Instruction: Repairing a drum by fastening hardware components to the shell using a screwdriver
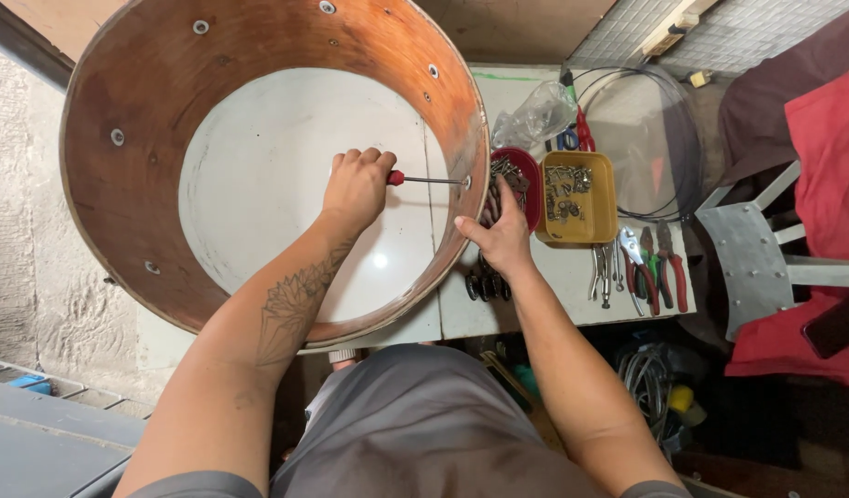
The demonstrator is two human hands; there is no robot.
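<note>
Two trays point(598, 205) and pliers point(653, 267) flank drum shell point(148, 184).

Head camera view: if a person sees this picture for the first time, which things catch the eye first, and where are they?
A big round wooden drum shell fills the upper left, standing on a white table. Inside it, the left hand grips a red-handled screwdriver whose tip meets the shell's inner wall, while the right hand holds the wall from outside. To the right, a yellow tray of small metal parts sits above a row of pliers.
</note>
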